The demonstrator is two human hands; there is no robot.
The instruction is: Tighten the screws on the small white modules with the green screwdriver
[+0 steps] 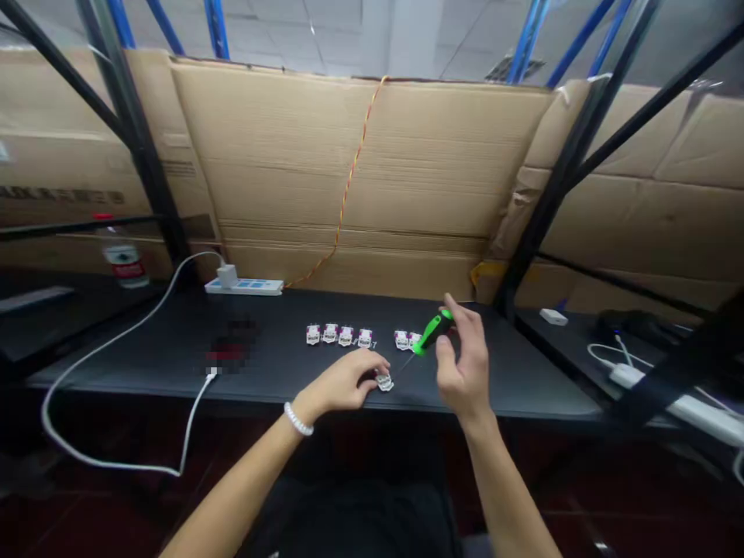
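My left hand (344, 381), with a white beaded bracelet (297, 421) on its wrist, pinches a small white part (384, 382) near the table's front edge. A screwdriver (431, 332) with a green and black handle is in my right hand (470, 366), its handle end held by the fingers. The tool tilts down to the left, its thin shaft pointing at the white part; whether the tip touches it, I cannot tell. Beyond my hands lie several small white and purple modules (346, 336) in a row, and two more modules (401, 339) sit beside the screwdriver's handle.
On the black table (279, 372) a white power strip (247, 287) lies at the back left, a plug and white cable (168, 294) running from it. Cardboard (349, 155) walls the back. A water bottle (125, 260) stands left; black rack posts (552, 194) flank the table.
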